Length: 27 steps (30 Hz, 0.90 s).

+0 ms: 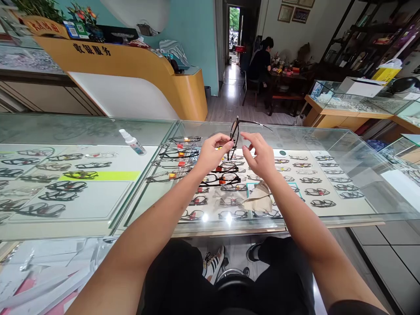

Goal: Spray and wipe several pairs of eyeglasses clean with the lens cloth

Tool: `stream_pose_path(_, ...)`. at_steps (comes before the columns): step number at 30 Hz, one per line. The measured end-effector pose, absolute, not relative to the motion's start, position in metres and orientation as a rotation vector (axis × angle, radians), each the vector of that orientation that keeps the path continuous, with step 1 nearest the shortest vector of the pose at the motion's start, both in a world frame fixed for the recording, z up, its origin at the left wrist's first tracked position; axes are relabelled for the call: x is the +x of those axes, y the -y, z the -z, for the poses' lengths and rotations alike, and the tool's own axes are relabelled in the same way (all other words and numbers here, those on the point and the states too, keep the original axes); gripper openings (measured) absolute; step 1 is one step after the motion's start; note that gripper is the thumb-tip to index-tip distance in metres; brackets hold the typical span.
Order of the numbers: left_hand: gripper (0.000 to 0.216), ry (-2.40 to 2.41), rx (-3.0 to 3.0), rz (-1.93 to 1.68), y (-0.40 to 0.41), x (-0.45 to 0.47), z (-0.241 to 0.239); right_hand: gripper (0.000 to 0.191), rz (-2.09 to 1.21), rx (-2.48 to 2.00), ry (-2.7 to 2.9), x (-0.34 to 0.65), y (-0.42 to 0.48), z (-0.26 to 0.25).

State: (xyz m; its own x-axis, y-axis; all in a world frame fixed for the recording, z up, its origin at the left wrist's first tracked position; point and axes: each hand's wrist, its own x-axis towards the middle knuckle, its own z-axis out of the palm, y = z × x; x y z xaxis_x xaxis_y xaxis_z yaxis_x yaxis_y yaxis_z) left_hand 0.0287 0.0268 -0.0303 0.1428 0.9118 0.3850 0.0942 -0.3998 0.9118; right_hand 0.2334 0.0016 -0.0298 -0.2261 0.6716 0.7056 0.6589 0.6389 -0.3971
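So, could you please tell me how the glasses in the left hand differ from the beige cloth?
The glasses are dark, with thin rims; the cloth is beige and crumpled. The left hand holds the glasses above the glass counter, whereas the cloth lies on it. Both show between the person's arms.

The 4 black characters 收银服务 (92, 49) stand on a curved wooden panel (141, 65). Square codes show on a blue card (70, 29) and a green card (81, 30); writing on the plaque (46, 27) and spray bottle (132, 142) is illegible.
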Motion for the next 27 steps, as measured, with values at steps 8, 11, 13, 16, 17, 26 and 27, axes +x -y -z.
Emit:
stream_pose_path(8,0.035,-1.004,1.723,-1.336,-0.025,0.032,0.034,0.04,0.063,-0.998,1.96,0.235,-0.007,0.034)
stream_pose_path(11,0.034,-0.997,1.722,-1.332,-0.025,0.034,0.037,0.04,0.146,-0.994,1.944,0.235,-0.009,0.034)
stream_pose_path(13,0.034,-0.974,1.7,-1.316,-0.024,0.035,0.038,0.039,0.176,-1.008,1.947,0.235,-0.009,0.033)
stream_pose_path(16,0.036,-0.926,1.658,-1.307,-0.023,0.038,0.041,0.033,0.216,-1.03,1.943,0.234,-0.006,0.031)
stream_pose_path(17,0.037,-0.912,1.642,-1.307,-0.023,0.039,0.041,0.032,0.23,-1.039,1.941,0.233,-0.004,0.03)
stream_pose_path(26,0.048,-0.986,1.371,-1.368,-0.02,0.036,0.029,0.019,0.237,-1.217,1.831,0.24,-0.013,0.034)
stream_pose_path(27,0.049,-0.995,1.347,-1.398,-0.021,0.034,0.027,0.018,0.237,-1.217,1.829,0.241,-0.014,0.035)
